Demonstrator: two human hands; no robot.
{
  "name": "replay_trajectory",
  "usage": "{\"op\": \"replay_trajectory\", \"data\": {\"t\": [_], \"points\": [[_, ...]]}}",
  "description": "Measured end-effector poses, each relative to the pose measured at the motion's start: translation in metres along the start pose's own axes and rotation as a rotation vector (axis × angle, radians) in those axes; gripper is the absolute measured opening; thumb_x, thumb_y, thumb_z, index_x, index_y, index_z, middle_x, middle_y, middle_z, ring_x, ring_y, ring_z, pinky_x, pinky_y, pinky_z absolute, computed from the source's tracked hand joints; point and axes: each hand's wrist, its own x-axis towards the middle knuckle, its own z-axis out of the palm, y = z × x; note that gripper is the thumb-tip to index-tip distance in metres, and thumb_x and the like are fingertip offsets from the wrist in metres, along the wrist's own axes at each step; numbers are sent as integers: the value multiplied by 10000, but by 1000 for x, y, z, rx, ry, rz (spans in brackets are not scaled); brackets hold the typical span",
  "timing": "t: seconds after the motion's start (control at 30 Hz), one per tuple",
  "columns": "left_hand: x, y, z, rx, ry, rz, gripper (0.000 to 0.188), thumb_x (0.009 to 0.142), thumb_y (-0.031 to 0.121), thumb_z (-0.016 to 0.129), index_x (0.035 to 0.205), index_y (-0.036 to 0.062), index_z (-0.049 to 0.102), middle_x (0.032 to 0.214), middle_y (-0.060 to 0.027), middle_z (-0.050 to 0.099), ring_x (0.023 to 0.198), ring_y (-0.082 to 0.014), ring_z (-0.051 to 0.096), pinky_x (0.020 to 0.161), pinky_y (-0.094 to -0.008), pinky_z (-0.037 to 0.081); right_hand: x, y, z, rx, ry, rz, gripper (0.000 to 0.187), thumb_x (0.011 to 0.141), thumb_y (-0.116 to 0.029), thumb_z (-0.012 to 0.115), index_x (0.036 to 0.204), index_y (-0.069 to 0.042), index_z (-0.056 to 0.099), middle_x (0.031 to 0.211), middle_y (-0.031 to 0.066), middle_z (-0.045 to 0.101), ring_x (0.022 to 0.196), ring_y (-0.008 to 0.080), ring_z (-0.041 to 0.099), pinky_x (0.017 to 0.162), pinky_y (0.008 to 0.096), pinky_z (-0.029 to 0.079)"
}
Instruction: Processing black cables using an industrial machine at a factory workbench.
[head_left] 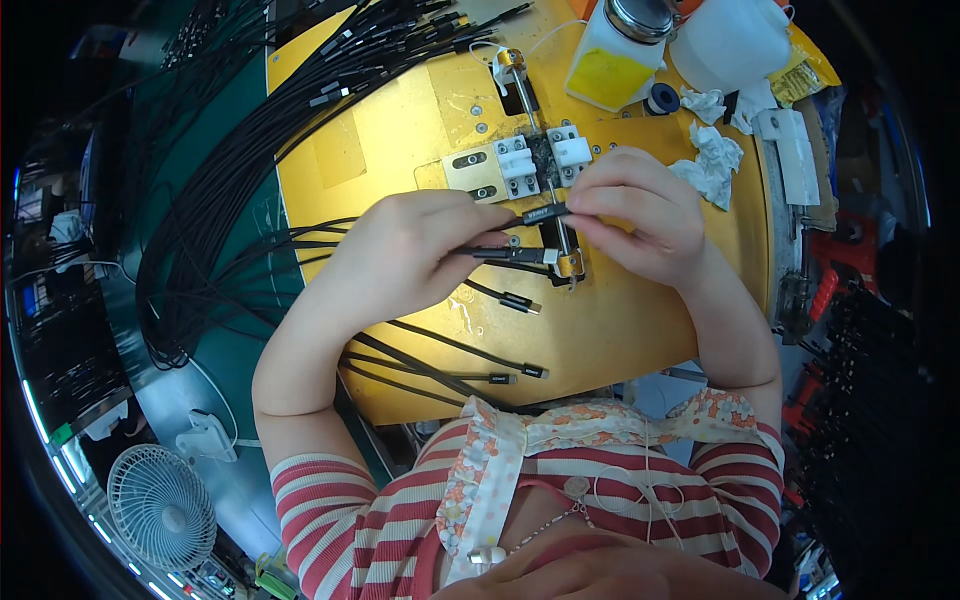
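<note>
My left hand (pixel 415 245) is closed on black cables above the gold plate. One cable's black connector (pixel 543 214) points right from its fingertips. A second cable connector (pixel 535 256) with a silvery tip sticks out just below, under the same fingers. My right hand (pixel 640 215) pinches the right end of the upper connector between thumb and fingers, hiding its tip. Right behind both hands stands a small metal fixture with a white clamp block (pixel 517 168) on the left and another white block (pixel 572 152) on the right. A metal rod runs through it, partly under the upper connector.
A thick bundle of black cables (pixel 215 180) curves over the left side of the gold plate (pixel 600 340). Several loose cable ends (pixel 520 302) lie nearer me. At the back right are a lidded bottle (pixel 618 60), a white jug (pixel 730 45) and crumpled tissue (pixel 712 165). A fan (pixel 160 510) stands near left.
</note>
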Motion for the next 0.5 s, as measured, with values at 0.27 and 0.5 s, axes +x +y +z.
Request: {"op": "replay_trajectory", "data": {"t": [0.27, 0.5], "points": [[2, -16, 20, 257, 201, 127, 366, 732, 11, 640, 1096, 45, 639, 870, -83, 602, 732, -241, 625, 618, -326, 527, 3, 6, 3, -63, -38, 91, 163, 745, 1, 714, 883, 1, 627, 840, 95, 613, 752, 255, 607, 652, 320, 489], [7, -33, 31, 521, 192, 203, 437, 757, 35, 588, 1192, 82, 608, 876, -44, 560, 761, -191, 588, 628, -295, 510, -2, 23, 14, -40, 28, 436, 79, 794, -30, 670, 868, -6, 656, 857, 72, 552, 800, 235, 557, 698, 314, 456]]}}
